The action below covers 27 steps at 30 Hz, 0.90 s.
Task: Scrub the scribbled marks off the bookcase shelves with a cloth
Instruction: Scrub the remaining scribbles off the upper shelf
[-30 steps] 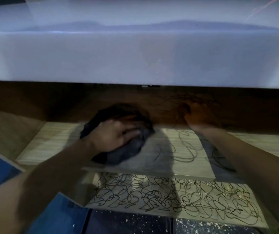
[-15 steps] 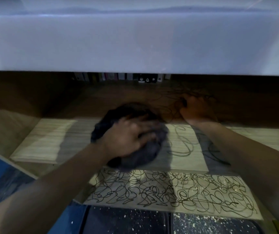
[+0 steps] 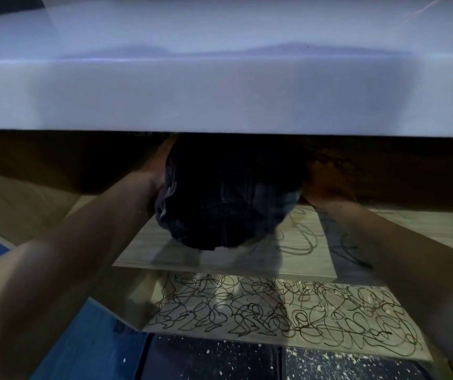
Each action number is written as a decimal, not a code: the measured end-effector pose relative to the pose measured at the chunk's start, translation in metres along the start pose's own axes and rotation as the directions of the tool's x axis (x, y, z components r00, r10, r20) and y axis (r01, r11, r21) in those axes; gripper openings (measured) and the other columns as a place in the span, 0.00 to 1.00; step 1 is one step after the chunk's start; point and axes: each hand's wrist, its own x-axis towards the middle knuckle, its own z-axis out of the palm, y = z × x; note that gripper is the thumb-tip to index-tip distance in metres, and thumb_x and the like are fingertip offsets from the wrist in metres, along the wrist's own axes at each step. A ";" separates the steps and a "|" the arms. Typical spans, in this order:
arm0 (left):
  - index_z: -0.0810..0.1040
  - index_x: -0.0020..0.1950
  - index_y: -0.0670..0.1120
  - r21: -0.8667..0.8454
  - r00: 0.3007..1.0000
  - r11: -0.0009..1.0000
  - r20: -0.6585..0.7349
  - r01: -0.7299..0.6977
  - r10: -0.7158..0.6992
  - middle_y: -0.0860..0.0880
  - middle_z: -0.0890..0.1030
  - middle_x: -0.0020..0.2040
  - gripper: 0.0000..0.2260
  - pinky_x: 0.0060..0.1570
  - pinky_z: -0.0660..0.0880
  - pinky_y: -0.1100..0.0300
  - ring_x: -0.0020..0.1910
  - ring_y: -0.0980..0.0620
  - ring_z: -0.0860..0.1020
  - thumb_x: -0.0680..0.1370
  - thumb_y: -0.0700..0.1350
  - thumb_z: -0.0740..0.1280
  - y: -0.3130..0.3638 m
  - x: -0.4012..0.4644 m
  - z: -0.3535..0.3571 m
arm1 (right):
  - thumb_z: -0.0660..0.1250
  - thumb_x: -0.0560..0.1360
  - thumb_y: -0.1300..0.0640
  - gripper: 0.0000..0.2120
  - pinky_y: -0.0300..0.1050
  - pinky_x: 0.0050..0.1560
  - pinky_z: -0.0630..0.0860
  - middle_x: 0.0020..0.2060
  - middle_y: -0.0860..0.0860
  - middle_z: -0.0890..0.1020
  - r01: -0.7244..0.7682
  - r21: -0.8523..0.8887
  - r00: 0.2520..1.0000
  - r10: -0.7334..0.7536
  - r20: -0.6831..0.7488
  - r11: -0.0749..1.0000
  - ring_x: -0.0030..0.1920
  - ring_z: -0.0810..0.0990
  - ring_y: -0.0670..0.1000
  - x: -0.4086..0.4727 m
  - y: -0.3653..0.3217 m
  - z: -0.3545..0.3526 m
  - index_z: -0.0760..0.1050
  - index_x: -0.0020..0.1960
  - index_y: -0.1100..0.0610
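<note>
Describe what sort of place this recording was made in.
Probably an indoor room, seen close up at a bookcase. Light wood-grain shelves sit under a thick white top board, the lower shelf covered in black scribbles; below is a dark speckled floor.

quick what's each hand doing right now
Left hand: holds the dark cloth; fingers mostly hidden.
Right hand: against the dark back panel; open or closed cannot be told.
</note>
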 end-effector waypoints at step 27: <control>0.66 0.73 0.56 0.764 0.761 0.105 0.601 -0.637 0.244 0.57 0.67 0.73 0.21 0.71 0.62 0.51 0.74 0.51 0.61 0.81 0.56 0.50 -0.068 -0.047 0.022 | 0.56 0.79 0.47 0.18 0.53 0.64 0.67 0.67 0.58 0.71 -0.020 0.075 1.000 0.019 0.017 0.997 0.67 0.68 0.61 0.005 0.002 0.005 0.69 0.68 0.47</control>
